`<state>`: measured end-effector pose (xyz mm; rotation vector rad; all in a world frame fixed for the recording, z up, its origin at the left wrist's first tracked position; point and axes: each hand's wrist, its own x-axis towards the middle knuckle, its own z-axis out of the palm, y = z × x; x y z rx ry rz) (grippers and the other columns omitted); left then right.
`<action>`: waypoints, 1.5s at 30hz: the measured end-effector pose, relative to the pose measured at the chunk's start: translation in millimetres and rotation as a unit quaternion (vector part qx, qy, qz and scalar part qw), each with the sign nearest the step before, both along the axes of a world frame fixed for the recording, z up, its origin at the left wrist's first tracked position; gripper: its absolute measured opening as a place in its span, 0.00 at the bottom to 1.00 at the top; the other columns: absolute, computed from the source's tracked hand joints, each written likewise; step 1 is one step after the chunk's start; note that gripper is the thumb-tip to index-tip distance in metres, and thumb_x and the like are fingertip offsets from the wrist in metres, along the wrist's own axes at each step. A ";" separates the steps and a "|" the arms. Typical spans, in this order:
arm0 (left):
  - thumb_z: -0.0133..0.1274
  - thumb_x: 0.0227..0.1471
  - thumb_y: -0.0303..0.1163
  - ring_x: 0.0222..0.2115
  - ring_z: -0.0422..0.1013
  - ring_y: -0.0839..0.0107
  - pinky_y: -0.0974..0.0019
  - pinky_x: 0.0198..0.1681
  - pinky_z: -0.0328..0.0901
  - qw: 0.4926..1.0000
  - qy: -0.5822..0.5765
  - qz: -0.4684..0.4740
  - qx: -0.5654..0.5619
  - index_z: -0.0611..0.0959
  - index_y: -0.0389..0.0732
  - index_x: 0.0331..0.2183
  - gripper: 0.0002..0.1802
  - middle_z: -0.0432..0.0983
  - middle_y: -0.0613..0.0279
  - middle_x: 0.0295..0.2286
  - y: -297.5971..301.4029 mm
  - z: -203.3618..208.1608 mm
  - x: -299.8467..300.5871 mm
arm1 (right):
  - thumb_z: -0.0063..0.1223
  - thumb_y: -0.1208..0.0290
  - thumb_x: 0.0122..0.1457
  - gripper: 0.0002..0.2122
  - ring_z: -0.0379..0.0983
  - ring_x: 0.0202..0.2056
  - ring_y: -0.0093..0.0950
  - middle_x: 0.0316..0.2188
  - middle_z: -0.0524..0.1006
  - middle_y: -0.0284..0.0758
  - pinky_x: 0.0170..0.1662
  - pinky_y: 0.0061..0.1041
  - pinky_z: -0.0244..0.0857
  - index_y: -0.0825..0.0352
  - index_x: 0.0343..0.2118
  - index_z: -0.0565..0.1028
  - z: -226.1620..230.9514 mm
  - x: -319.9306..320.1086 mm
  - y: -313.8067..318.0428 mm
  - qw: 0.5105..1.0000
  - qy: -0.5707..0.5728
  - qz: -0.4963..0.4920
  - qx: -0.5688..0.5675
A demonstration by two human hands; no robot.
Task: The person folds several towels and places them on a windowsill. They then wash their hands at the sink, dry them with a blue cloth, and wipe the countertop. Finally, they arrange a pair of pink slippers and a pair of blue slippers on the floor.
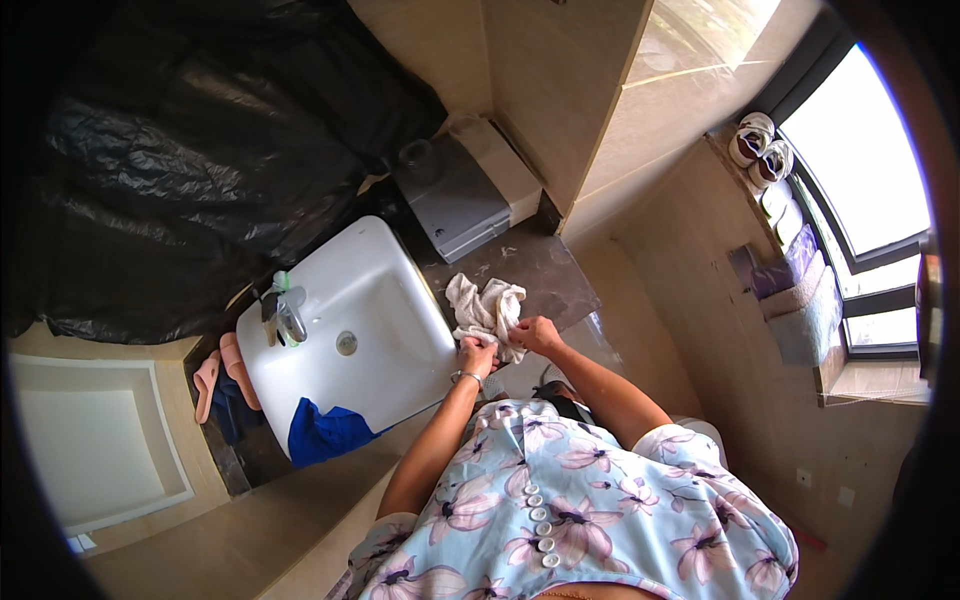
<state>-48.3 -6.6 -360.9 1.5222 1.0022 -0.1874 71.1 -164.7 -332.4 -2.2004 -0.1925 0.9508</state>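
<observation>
Presently, 1 off-white cloth (484, 308) sits bunched at the edge of the dark counter (555, 278), beside the sink (405, 350) — left hand (478, 356) and right hand (538, 335) grip it, fingers pinched closed. 1 blue cloth (325, 432) drapes the sink's near rim.

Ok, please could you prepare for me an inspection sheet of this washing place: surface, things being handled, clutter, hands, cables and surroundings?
Surface: dark countertop beside a white sink with a metal faucet.
Things handled: pale cloth, bunched and crumpled, at the countertop's near edge.
Clutter: blue cloth draped over the sink's rim; pink slippers left of the sink; grey box at the back.
Hands: left hand and right hand both grip the pale cloth.
Cables: nothing seen.
Surroundings: black plastic sheet at upper left; window at right, shoes on its sill.
</observation>
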 end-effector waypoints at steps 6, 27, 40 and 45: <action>0.61 0.58 0.39 0.26 0.79 0.69 0.64 0.25 0.75 0.989 -0.004 -0.125 0.081 0.83 0.37 0.38 0.14 0.84 0.57 0.30 13.3 -18.1 -10.6 | 0.60 0.57 0.58 0.16 0.80 0.34 0.29 0.30 0.84 0.37 0.42 0.31 0.72 0.66 0.37 0.84 47.8 0.3 -21.7 0.992 -0.049 -0.044 0.105; 0.55 0.66 0.38 0.34 0.79 0.72 0.67 0.37 0.74 0.908 -0.218 0.022 -0.358 0.77 0.44 0.48 0.13 0.82 0.60 0.37 -27.7 180.3 -10.7 | 0.60 0.66 0.66 0.10 0.72 0.37 0.16 0.36 0.77 0.25 0.45 0.19 0.67 0.63 0.45 0.76 168.3 -40.1 -67.0 0.881 0.175 -0.103 0.427; 0.68 0.57 0.38 0.28 0.76 0.79 0.73 0.24 0.69 0.986 -0.150 -0.046 -0.060 0.79 0.39 0.42 0.18 0.79 0.67 0.32 -67.3 172.4 -42.0 | 0.56 0.72 0.64 0.05 0.72 0.32 0.17 0.32 0.77 0.26 0.38 0.19 0.68 0.62 0.42 0.76 162.0 -52.5 -57.9 0.844 0.253 -0.243 0.407; 0.66 0.58 0.35 0.31 0.77 0.79 0.74 0.29 0.70 0.977 -0.187 -0.021 -0.097 0.81 0.40 0.40 0.13 0.79 0.69 0.31 -69.1 164.2 -45.6 | 0.57 0.72 0.64 0.04 0.71 0.29 0.18 0.29 0.77 0.27 0.34 0.19 0.66 0.63 0.39 0.78 143.2 -51.3 -63.0 0.853 0.269 -0.234 0.380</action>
